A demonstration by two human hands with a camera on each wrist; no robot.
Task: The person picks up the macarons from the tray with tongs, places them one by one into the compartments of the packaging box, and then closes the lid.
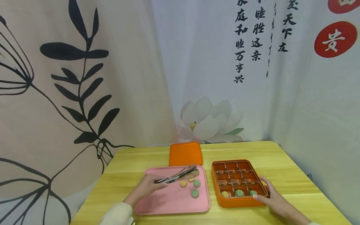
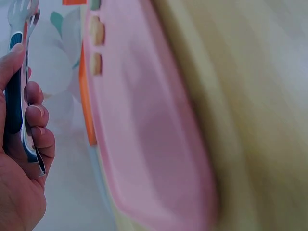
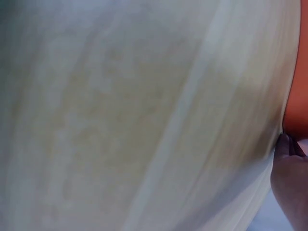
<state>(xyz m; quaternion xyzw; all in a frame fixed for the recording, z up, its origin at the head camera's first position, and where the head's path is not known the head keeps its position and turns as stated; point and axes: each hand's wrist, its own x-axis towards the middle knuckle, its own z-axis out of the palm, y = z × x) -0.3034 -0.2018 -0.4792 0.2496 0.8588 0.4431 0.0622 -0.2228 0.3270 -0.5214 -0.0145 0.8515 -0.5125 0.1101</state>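
My left hand (image 1: 148, 187) grips metal tongs with dark handles (image 1: 180, 176) above the pink tray (image 1: 168, 203). In the left wrist view, thumb and fingers wrap the handles (image 2: 14, 91). Two green cookies (image 1: 195, 193) and two yellow cookies (image 1: 183, 183) lie toward the tray's right side, below the tong tips. My right hand (image 1: 274, 198) holds the near right corner of an orange box (image 1: 239, 203), thumb on its front rim and fingers along its side. Clear dividers split the box; its front row holds one yellow cookie (image 1: 224, 194) and two green ones (image 1: 239, 193).
An orange lid (image 1: 185, 154) lies flat behind the tray, close to its back edge. The wood-grain table (image 1: 284, 168) ends at a printed curtain (image 1: 140, 93) behind and to the right.
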